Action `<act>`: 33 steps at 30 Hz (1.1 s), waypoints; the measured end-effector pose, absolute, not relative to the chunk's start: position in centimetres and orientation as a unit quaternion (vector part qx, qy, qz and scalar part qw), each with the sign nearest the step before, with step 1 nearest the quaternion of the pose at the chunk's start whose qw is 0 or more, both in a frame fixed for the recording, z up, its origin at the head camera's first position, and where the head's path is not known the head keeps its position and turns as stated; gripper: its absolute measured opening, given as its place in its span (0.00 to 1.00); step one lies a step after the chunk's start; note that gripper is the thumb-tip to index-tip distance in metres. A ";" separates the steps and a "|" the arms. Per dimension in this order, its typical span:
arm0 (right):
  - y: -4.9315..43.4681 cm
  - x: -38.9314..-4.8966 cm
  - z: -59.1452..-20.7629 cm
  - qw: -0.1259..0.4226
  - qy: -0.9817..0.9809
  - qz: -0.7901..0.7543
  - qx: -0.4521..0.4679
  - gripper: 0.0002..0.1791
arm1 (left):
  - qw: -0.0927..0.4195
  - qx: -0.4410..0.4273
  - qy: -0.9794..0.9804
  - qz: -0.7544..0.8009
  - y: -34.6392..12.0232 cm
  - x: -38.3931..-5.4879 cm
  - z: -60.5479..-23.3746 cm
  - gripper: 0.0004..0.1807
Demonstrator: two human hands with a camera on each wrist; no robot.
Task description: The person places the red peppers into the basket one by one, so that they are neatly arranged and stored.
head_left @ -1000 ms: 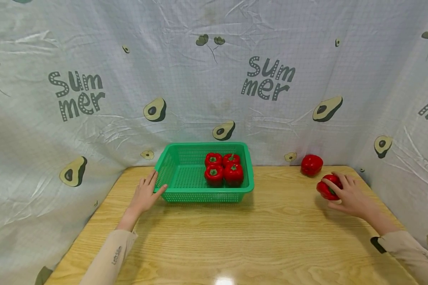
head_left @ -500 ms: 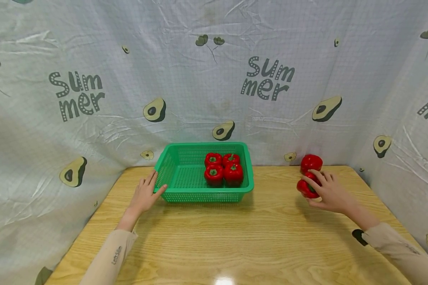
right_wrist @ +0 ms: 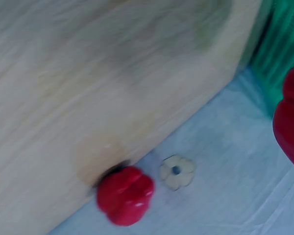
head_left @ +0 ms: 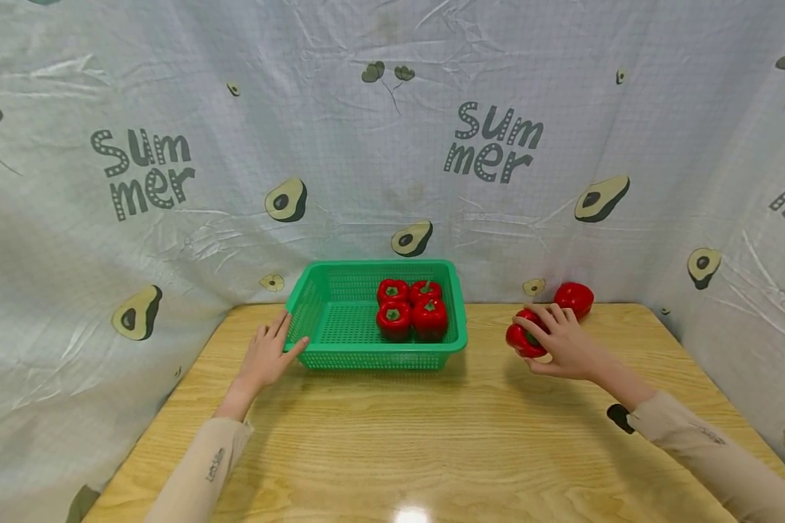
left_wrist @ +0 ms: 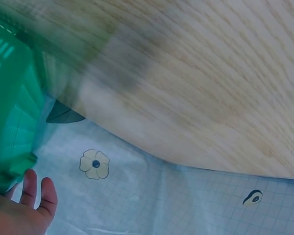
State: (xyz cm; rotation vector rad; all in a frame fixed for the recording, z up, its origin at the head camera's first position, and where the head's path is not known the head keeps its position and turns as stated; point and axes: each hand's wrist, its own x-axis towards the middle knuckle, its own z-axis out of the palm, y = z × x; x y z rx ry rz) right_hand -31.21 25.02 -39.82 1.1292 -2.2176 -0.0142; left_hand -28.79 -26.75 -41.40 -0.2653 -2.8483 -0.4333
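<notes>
My right hand [head_left: 568,350] grips a red bell pepper [head_left: 523,338] above the right half of the table, its green stem partly covered by the fingers. That pepper shows at the right edge of the right wrist view. Behind the hand, another red bell pepper [head_left: 576,296] lies by the back edge. Several more bell peppers [head_left: 395,319] stand stem up in the right part of a green plastic basket [head_left: 373,349]. At the basket's front left corner rests my left hand [head_left: 264,356], fingers fairly straight along the rim and thumb touching the front.
The wooden table [head_left: 379,450] is bounded at the back and sides by a pale printed cloth [head_left: 340,145]. Bare tabletop lies between the basket and the right hand. Inside the basket, the left half shows its slotted floor.
My right hand has carried the bell pepper leftward, past the front of the other table pepper, toward the basket. The left hand and the basket have stayed put.
</notes>
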 end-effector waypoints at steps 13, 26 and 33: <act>19.7 -32.2 -37.1 0.342 -0.814 0.029 0.469 0.35 | 0.120 -0.085 -0.984 -0.099 -26.5 -29.1 -40.8 0.40; 15.0 -33.6 -34.3 0.334 -0.803 0.044 0.492 0.34 | 0.122 -0.075 -0.984 -0.106 -26.3 -29.3 -41.2 0.43; 11.6 -34.8 -32.6 0.281 -0.834 0.058 0.471 0.36 | 0.121 -0.076 -0.985 -0.097 -26.2 -29.3 -41.3 0.44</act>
